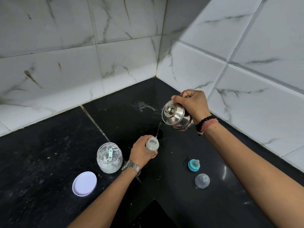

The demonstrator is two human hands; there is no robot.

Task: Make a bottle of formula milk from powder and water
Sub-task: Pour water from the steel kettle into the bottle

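Black stone tabletop (49, 153) runs into a corner of white marbled wall tiles (65, 38). Nearest lies a white lid (84, 183), flat; over to the right sits a clear dome cap (202, 181), with a teal ring and teat (194, 165) just beyond it. Behind the lid stands an open powder jar (109, 157) with a pale scoop (109, 155) inside. Just right of the jar, the left hand (141, 152) has its grip curled round the open baby bottle (152, 145), which stands on the tabletop. Farther back and higher, the right hand (191, 104) grips a tilted steel kettle (176, 116) — a thin stream of water (158, 130) falls from its spout to the bottle's mouth.
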